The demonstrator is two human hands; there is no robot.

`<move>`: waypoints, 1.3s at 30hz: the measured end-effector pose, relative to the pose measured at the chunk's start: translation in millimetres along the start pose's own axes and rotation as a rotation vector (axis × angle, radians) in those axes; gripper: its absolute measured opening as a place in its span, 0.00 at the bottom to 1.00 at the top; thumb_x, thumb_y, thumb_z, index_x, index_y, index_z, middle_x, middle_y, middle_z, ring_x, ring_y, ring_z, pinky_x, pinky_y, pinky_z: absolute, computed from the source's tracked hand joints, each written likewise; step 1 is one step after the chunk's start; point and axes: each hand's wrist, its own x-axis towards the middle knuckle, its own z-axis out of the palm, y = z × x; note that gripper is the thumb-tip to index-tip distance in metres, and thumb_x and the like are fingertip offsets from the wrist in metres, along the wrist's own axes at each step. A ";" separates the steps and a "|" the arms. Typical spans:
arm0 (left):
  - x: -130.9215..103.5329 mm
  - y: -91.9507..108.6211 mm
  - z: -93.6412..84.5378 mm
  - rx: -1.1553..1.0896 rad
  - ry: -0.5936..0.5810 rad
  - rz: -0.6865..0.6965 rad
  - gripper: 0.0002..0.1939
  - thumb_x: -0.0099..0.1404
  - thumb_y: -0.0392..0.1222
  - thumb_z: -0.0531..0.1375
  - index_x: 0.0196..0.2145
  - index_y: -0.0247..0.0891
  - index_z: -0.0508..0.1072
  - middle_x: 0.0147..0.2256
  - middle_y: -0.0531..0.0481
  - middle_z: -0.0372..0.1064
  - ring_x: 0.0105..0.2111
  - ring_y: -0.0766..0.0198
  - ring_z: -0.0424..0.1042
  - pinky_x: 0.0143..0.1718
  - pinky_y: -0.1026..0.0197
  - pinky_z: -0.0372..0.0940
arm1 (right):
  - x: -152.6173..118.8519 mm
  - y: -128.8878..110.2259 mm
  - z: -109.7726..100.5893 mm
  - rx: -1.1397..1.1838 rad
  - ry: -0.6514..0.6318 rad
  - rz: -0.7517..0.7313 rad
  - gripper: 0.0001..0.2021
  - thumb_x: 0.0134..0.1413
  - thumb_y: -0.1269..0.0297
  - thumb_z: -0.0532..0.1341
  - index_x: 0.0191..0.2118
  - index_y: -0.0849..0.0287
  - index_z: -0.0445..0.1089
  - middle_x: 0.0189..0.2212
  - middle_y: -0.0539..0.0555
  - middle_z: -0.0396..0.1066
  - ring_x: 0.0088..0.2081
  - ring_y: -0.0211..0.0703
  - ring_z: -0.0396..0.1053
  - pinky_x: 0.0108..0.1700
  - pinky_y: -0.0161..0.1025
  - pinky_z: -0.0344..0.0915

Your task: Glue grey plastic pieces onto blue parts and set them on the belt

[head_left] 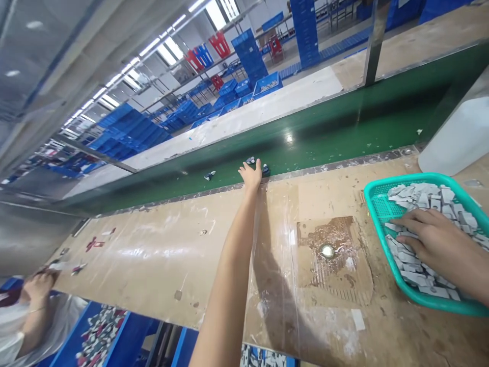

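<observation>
The green conveyor belt (344, 127) runs along the far edge of the tan worktop (171, 255). Near the worktop's right edge sits a teal basket (376, 204) of small grey parts (416, 196), cut off by the frame. The right hand (431, 239) rests on those parts, fingers spread flat, holding nothing visible. The left hand (251, 176) reaches across the far edge; its grip is hidden from view. Small dark pieces (265, 169) lie on the belt, touching its fingertips, too small to identify.
</observation>
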 end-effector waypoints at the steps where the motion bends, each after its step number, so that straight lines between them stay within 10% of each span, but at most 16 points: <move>1: -6.2 3.9 5.0 0.030 -0.029 0.025 0.32 0.74 0.48 0.58 0.65 0.19 0.61 0.66 0.21 0.53 0.70 0.40 0.50 0.69 0.48 0.46 | 0.1 -1.3 -0.7 0.003 0.002 0.009 0.14 0.61 0.63 0.54 0.39 0.59 0.77 0.34 0.63 0.73 0.37 0.58 0.69 0.41 0.55 0.67; 11: -53.2 31.5 -16.1 -0.185 -0.177 0.052 0.20 0.68 0.27 0.55 0.57 0.26 0.71 0.53 0.29 0.70 0.58 0.45 0.68 0.62 0.46 0.60 | 21.1 -18.6 -33.3 0.394 -0.110 0.404 0.14 0.61 0.51 0.56 0.38 0.57 0.71 0.33 0.57 0.77 0.36 0.53 0.76 0.34 0.45 0.69; 19: -163.0 12.9 -51.9 -1.100 -0.705 -0.072 0.21 0.59 0.31 0.68 0.51 0.33 0.78 0.35 0.49 0.71 0.28 0.74 0.67 0.32 0.72 0.64 | 32.8 -36.3 -63.8 0.868 -0.061 0.539 0.36 0.50 0.36 0.69 0.55 0.58 0.71 0.31 0.55 0.77 0.28 0.47 0.73 0.32 0.42 0.72; 23: -212.2 -4.2 -59.6 -1.136 -0.902 -0.090 0.23 0.51 0.45 0.77 0.44 0.34 0.81 0.34 0.49 0.72 0.27 0.73 0.66 0.31 0.70 0.64 | 36.0 -55.0 -71.1 0.934 -0.086 0.439 0.26 0.55 0.39 0.68 0.47 0.56 0.76 0.26 0.53 0.75 0.27 0.44 0.73 0.30 0.38 0.73; 27: -233.6 -9.5 -60.1 -1.052 -0.739 0.044 0.32 0.51 0.44 0.77 0.52 0.37 0.75 0.34 0.51 0.73 0.30 0.68 0.71 0.33 0.66 0.66 | 42.1 -82.4 -69.5 1.033 -0.282 0.281 0.19 0.59 0.44 0.68 0.43 0.55 0.79 0.31 0.55 0.77 0.30 0.44 0.77 0.32 0.35 0.75; 32: -236.2 -15.5 -56.0 -1.082 -0.706 0.102 0.22 0.46 0.44 0.78 0.35 0.34 0.76 0.36 0.46 0.77 0.37 0.63 0.75 0.41 0.63 0.68 | 47.2 -108.5 -46.0 1.003 -0.504 0.220 0.18 0.60 0.50 0.67 0.50 0.56 0.77 0.33 0.54 0.78 0.33 0.45 0.78 0.36 0.36 0.75; 39: -238.2 -22.0 -54.5 -1.305 -0.853 -0.033 0.12 0.48 0.39 0.72 0.32 0.33 0.79 0.33 0.47 0.75 0.36 0.62 0.75 0.43 0.61 0.69 | 38.5 -121.2 -10.9 0.472 -0.094 0.029 0.19 0.66 0.44 0.60 0.40 0.51 0.83 0.37 0.56 0.75 0.34 0.45 0.75 0.32 0.38 0.72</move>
